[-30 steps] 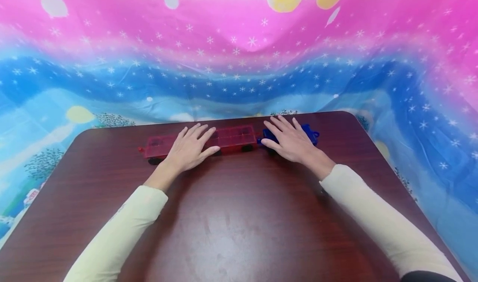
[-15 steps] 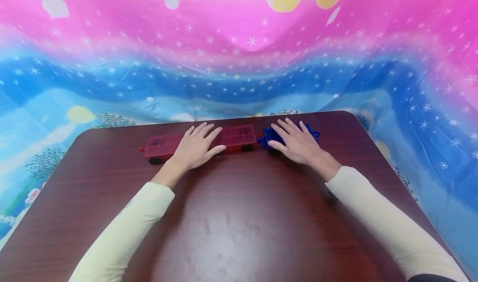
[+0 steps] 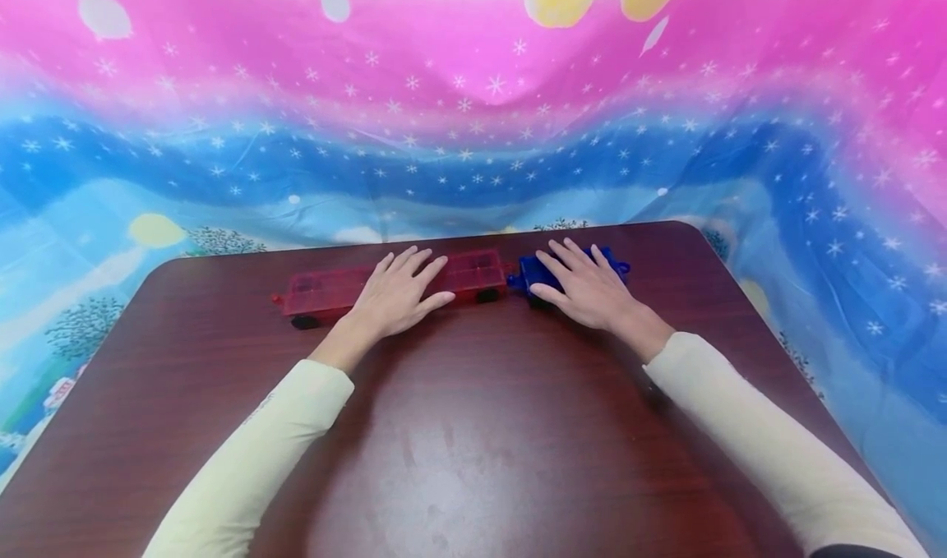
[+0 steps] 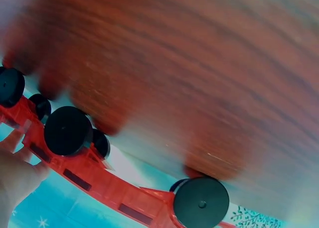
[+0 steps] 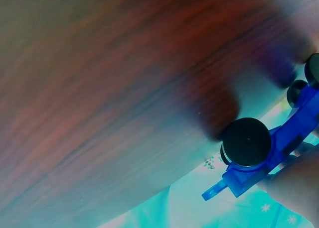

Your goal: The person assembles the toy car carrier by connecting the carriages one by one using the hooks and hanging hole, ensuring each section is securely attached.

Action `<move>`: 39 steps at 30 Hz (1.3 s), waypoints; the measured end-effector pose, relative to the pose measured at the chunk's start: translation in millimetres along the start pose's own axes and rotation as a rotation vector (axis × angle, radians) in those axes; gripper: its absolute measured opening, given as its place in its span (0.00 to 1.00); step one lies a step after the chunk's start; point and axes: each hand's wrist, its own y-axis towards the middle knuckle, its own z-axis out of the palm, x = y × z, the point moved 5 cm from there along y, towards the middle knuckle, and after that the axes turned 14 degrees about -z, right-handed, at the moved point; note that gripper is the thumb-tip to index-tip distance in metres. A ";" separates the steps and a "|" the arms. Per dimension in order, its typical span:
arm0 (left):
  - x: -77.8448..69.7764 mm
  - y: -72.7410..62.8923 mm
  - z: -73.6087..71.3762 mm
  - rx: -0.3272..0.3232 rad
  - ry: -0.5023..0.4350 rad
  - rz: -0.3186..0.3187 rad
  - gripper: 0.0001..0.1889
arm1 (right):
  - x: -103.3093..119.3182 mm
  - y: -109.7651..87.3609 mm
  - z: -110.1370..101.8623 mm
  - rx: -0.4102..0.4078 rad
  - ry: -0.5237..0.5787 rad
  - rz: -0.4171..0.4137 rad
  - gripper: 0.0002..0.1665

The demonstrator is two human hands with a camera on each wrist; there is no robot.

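Red see-through toy wagons (image 3: 325, 291) with black wheels (image 4: 202, 203) stand in a line near the table's far edge. My left hand (image 3: 399, 295) lies over their middle, fingers spread and straight, hiding that part from above. To the right, a blue toy wagon (image 3: 527, 272), also on black wheels, has its coupling end right at the red wagon's end. My right hand (image 3: 592, 291) lies over the blue wagon with straight fingers. In the right wrist view, a blue hook (image 5: 215, 189) sticks out beyond a black wheel (image 5: 246, 142).
The dark brown wooden table (image 3: 459, 426) has rounded far corners. Close behind it hangs a pink and blue cloth (image 3: 466, 114) printed with snowflakes and trees.
My left hand has slid to the right over the red wagons, and my right hand a little to the right over the blue one. The wagons stay in place.
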 end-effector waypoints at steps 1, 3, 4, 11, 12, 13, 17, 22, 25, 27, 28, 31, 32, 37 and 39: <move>-0.7 0.6 0.9 0.004 0.002 0.001 0.39 | 0.8 0.9 -0.1 0.000 -0.001 -0.001 0.48; -2.1 1.6 2.1 0.010 0.004 0.001 0.39 | 2.3 3.1 0.1 -0.002 0.000 -0.005 0.47; -2.9 2.0 2.4 0.011 0.005 0.002 0.39 | 3.1 4.4 0.4 -0.002 0.001 -0.006 0.47; -7.1 5.2 3.9 0.020 -0.002 0.013 0.39 | 8.2 11.7 1.4 0.000 -0.007 -0.018 0.47; -7.5 5.7 4.1 0.022 -0.003 0.013 0.39 | 9.1 12.6 1.0 -0.002 -0.009 -0.021 0.47; -7.8 6.0 4.2 0.024 -0.003 0.013 0.39 | 10.1 13.5 0.7 -0.004 -0.013 -0.025 0.47; -8.3 7.6 5.6 0.034 -0.006 0.007 0.39 | 14.2 18.7 0.1 -0.009 -0.018 -0.040 0.47; -11.0 10.8 8.6 0.037 0.005 0.004 0.39 | 19.1 24.1 2.3 0.004 -0.028 -0.039 0.47; -12.5 12.3 8.8 0.032 0.010 0.006 0.39 | 21.5 26.4 3.1 0.014 -0.033 -0.036 0.47; -12.8 13.2 8.8 0.030 0.010 0.006 0.39 | 22.6 27.8 3.1 0.019 -0.037 -0.035 0.47; -12.8 13.2 8.9 0.032 0.010 0.004 0.40 | 23.1 28.7 3.5 0.021 -0.039 -0.036 0.47; -12.5 13.9 9.6 0.035 0.010 0.003 0.40 | 23.9 30.7 4.8 0.030 -0.041 -0.038 0.47; -12.7 14.2 9.7 0.034 0.011 0.005 0.40 | 24.1 31.2 5.2 0.033 -0.042 -0.038 0.47; -15.0 15.9 8.3 0.020 0.014 0.016 0.39 | 23.9 32.6 7.5 0.048 -0.047 -0.037 0.47; -16.2 16.4 7.7 0.021 0.010 0.018 0.39 | 23.8 32.9 8.0 0.052 -0.045 -0.034 0.47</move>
